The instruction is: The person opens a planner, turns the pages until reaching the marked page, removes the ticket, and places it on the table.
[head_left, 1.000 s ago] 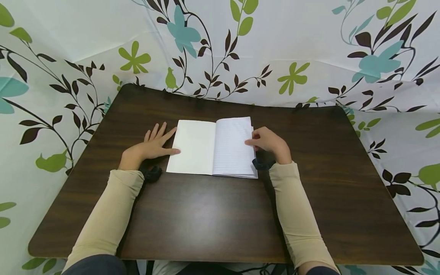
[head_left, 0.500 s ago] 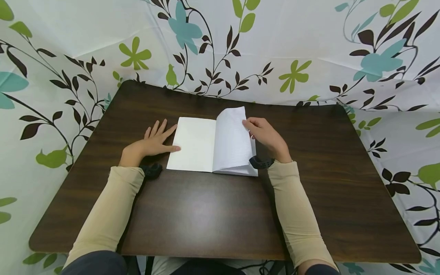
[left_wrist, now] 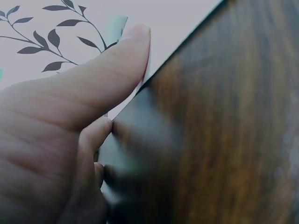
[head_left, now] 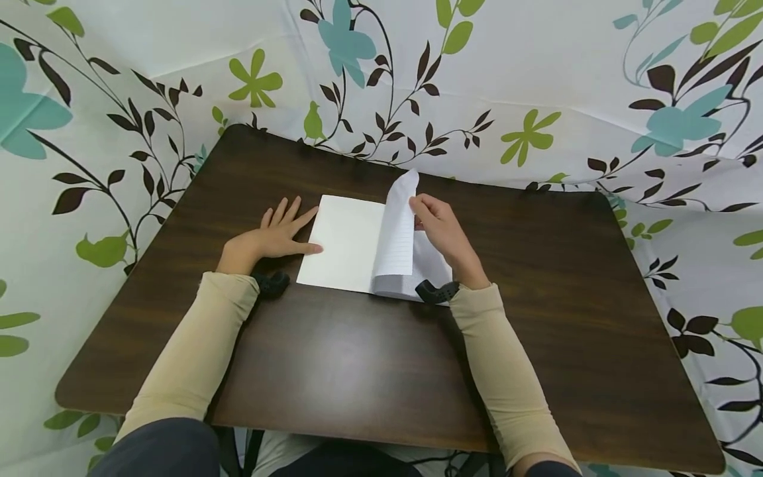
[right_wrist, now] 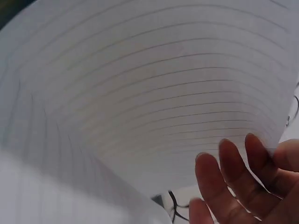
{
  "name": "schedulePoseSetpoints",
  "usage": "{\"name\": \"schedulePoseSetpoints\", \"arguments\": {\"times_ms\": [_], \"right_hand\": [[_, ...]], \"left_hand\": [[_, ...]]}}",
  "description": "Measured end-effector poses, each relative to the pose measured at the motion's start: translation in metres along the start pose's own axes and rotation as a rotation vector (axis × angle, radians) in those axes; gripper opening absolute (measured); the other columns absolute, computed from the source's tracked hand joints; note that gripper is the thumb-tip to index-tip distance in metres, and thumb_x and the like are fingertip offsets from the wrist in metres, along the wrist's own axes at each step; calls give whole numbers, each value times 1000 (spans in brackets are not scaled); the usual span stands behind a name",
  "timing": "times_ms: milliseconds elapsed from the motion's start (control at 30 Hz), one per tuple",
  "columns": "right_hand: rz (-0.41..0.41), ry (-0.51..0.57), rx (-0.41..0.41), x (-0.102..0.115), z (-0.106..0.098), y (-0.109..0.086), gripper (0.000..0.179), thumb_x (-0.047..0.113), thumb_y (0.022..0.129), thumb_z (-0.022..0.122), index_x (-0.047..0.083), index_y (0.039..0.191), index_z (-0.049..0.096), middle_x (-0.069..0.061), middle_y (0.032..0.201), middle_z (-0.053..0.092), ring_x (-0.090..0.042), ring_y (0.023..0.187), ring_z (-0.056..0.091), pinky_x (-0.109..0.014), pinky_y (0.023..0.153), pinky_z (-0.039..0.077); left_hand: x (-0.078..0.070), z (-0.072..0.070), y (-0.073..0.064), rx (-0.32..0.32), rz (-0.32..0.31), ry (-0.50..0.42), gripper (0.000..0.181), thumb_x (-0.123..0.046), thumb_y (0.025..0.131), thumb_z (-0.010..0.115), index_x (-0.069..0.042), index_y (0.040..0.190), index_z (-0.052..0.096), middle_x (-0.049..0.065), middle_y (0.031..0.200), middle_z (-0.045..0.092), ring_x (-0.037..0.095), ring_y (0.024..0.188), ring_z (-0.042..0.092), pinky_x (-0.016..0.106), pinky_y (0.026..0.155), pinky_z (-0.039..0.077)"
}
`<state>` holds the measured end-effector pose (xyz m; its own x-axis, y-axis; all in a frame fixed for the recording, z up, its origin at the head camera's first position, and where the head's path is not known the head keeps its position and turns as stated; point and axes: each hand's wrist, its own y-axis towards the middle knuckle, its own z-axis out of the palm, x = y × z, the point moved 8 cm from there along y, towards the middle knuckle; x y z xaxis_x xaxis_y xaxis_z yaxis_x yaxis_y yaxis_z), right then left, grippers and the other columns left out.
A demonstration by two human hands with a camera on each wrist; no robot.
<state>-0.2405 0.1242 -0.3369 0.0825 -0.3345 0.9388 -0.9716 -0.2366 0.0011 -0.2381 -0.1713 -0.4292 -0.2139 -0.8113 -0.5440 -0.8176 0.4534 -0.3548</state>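
Observation:
An open notebook (head_left: pixel 342 242) lies on the dark wooden table, its left side a blank white sheet. My left hand (head_left: pixel 271 237) rests at the left edge with fingers spread; its thumb lies on the white sheet. In the left wrist view the thumb (left_wrist: pixel 117 70) reaches over the notebook's edge. My right hand (head_left: pixel 440 228) pinches the outer edge of a lined page (head_left: pixel 398 228), which stands up curved over the right side. The right wrist view shows the ruled underside of that page (right_wrist: pixel 187 84), with thumb and forefinger meeting at its edge.
The brown table (head_left: pixel 334 371) extends well past the notebook on every side. A white curtain (head_left: pixel 536 53) printed with leaves and flowers hangs behind and beside it. Dark bands with small cameras (head_left: pixel 273 283) sit on both wrists.
My right hand has lifted the lined page from lying nearly flat and moved left with it, so it curls upward. My left hand holds its place at the notebook's left edge.

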Motion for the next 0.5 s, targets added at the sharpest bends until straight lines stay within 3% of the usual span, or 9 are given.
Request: {"name": "schedulePoseSetpoints", "arguments": {"times_ms": [233, 500], "right_hand": [[-63, -23, 22, 3, 27, 8, 32, 32, 112, 49, 10, 91, 58, -16, 89, 50, -27, 97, 56, -44, 100, 51], [-102, -135, 104, 3, 61, 19, 36, 35, 112, 49, 7, 92, 59, -7, 88, 53, -22, 88, 53, -31, 85, 48]], "left_hand": [[-2, -2, 1, 20, -9, 13, 109, -75, 93, 56, -25, 169, -4, 14, 171, -31, 38, 156, -34, 64, 123, -22], [-6, -4, -2, -2, -4, 15, 102, -65, 98, 57, -22, 170, -1, 17, 172, -26, 41, 158, -30, 65, 124, -19]]}}
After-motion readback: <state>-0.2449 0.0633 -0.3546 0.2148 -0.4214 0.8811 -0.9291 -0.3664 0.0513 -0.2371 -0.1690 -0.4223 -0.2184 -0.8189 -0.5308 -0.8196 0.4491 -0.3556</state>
